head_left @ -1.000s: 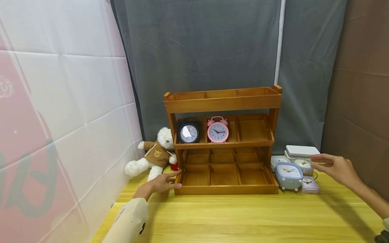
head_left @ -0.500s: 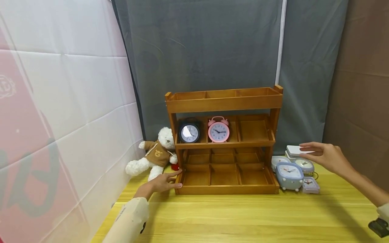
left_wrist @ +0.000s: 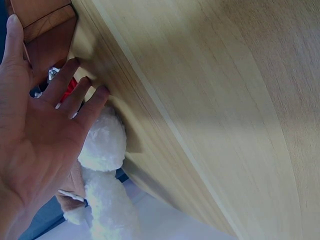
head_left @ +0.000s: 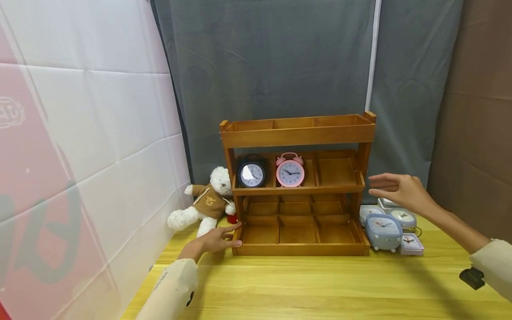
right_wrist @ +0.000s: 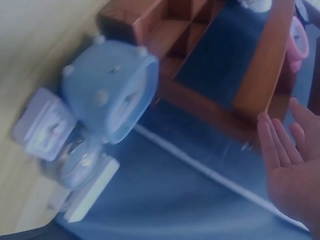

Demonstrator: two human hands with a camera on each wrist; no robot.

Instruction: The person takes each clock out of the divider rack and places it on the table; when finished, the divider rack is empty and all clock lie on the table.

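My left hand (head_left: 214, 240) touches the lower left front corner of a brown wooden tiered shelf (head_left: 300, 250), fingers spread and fairly straight in the left wrist view. My right hand (head_left: 404, 191) is in the air by the shelf's right side, above a group of clocks, with extended fingers and nothing between them. A black round clock (head_left: 256, 181) stands in the middle tier's left compartment. Beside it, in the middle compartment, is a pink twin-bell alarm clock (head_left: 290, 173). Right of the shelf stands a light blue alarm clock (right_wrist: 90, 75) with a small lilac clock (right_wrist: 47, 125) beside it.
A white teddy bear in a brown hoodie (head_left: 210, 201) leans against the shelf's left side. Behind the blue clock are a round silvery clock (head_left: 402, 216) and a white flat-topped box (right_wrist: 92, 190). Grey cloth (head_left: 280, 58) hangs behind, with a pale cloth wall (head_left: 132, 111) on the left.
My right hand has moved left and up, from beside the clocks and white box toward the shelf's right side. My left hand stays at the shelf corner.
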